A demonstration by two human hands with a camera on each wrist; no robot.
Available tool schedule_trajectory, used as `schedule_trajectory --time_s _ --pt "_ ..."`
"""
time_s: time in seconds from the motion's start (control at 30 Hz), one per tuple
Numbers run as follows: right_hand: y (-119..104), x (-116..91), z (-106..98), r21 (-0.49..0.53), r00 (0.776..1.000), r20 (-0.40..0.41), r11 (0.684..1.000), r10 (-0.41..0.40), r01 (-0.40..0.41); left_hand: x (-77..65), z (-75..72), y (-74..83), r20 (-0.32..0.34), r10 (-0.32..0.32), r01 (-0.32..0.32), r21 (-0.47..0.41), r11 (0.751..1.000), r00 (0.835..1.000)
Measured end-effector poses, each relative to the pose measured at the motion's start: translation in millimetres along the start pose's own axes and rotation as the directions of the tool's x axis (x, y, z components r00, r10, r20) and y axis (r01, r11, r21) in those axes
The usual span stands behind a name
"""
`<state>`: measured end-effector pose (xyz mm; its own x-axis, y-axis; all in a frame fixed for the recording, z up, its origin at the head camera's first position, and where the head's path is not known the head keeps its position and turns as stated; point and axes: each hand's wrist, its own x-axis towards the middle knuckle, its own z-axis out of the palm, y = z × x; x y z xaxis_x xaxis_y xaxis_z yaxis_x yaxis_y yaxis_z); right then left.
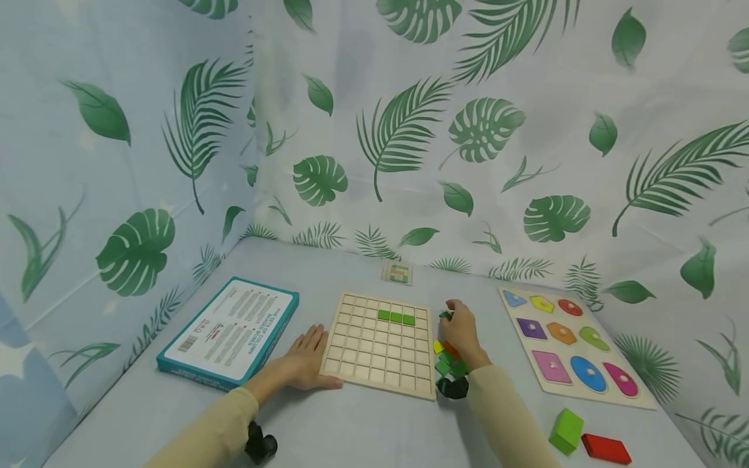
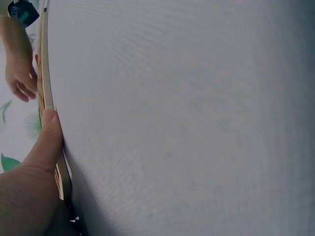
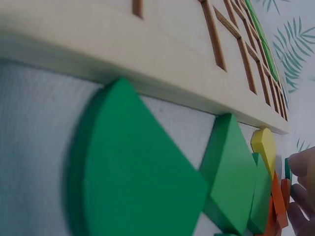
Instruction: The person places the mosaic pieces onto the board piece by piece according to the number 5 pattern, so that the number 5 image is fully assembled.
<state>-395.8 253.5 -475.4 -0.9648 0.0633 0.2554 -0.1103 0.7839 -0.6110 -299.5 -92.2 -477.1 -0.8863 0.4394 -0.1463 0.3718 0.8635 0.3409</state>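
A square wooden grid board [image 1: 368, 354] lies flat on the table, three green squares [image 1: 396, 318] in a row in its upper cells. My left hand [image 1: 307, 361] rests on the table at the board's left edge, fingers extended, thumb along the near corner. In the left wrist view, the thumb [image 2: 47, 142] lies against the board's side. Beyond the right edge, my right hand [image 1: 461, 331] has bent fingers over loose green, orange and yellow pieces [image 1: 445, 367]. Its fingertips are right at a small green piece [image 3: 288, 168]; whether they pinch it I cannot tell.
A teal-edged box [image 1: 234, 331] stands left. To the right lies a shape puzzle board [image 1: 544, 354] with colored knobbed pieces, a green block [image 1: 566, 431] and a red block [image 1: 606, 448] below it. A small patterned card [image 1: 398, 272] sits behind the grid. Leaf-print cloth [image 1: 409, 130] hangs behind.
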Motion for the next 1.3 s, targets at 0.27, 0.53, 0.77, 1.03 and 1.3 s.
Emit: schedule_trajectory --time_s 0.27,0.53,0.77,1.03,1.3 --pt "-2 1 7 -0.010 1.000 0.009 1.000 0.006 -0.006 5.5 8.4 -5.9 -0.029 0.006 -0.006 0.002 1.000 1.000" --pt "-4 -2 8 -0.032 1.000 0.011 0.999 -0.002 0.003 -4.8 -8.7 9.1 0.002 -0.009 0.009 0.007 1.000 1.000" --pt "0 -5 5 -0.075 0.999 0.009 0.997 -0.032 0.033 -2.0 -4.6 4.7 0.006 -0.017 0.016 0.022 1.000 1.000" --pt "5 -9 0 -0.127 0.997 0.048 0.990 -0.054 0.060 10.8 15.5 -10.0 -0.032 -0.005 0.006 0.036 0.999 0.999" --pt "7 -7 0 -0.104 0.991 0.073 0.988 -0.111 0.118 9.5 12.9 -7.5 -0.028 -0.006 0.007 0.037 0.999 1.000"
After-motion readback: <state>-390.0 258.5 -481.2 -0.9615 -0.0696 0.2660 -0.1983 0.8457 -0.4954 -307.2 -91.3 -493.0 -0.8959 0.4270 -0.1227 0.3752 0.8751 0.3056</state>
